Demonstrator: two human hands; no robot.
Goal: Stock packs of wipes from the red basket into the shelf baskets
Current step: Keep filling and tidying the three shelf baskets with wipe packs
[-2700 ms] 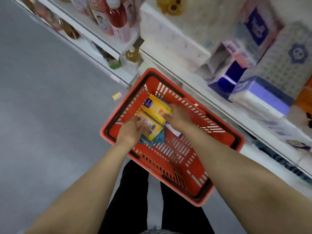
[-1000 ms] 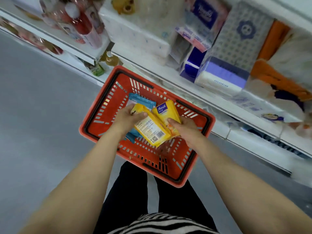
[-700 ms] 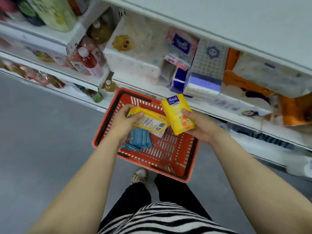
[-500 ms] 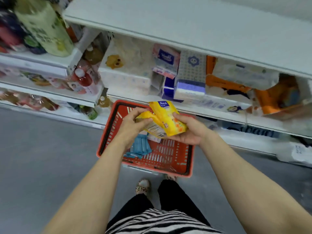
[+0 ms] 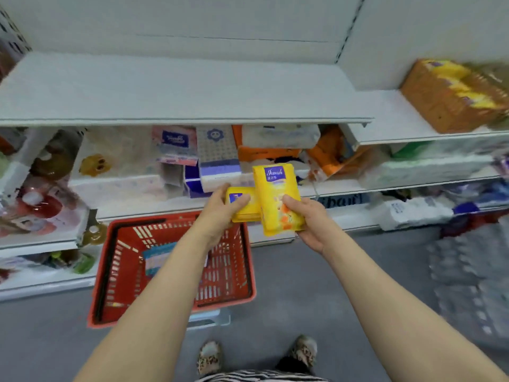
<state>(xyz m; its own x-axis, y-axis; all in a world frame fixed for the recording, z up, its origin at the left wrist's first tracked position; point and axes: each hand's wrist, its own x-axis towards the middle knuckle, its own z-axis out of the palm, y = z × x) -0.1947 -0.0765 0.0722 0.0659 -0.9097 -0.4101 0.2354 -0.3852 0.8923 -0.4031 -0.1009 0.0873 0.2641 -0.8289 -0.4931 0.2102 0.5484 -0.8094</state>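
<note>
Above the red basket [image 5: 115, 274] on the floor, you are in the carry step: your right hand [image 5: 309, 220] grips an upright yellow pack of wipes [image 5: 278, 199], your left hand [image 5: 220, 213] grips a second yellow pack [image 5: 243, 204] touching it. Next, I judge, swing right toward the orange shelf basket [image 5: 438, 106]; a blue pack [image 5: 158, 259] remains below.

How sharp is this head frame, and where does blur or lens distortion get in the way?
Head view: the yellow wipes packs and both hands, left hand and right hand, are fairly crisp; the orange shelf basket at upper right and the far-left goods smear with motion blur; shelf edges bow from the wide-angle lens; lighting is flat, without hard shadows or glare.
</note>
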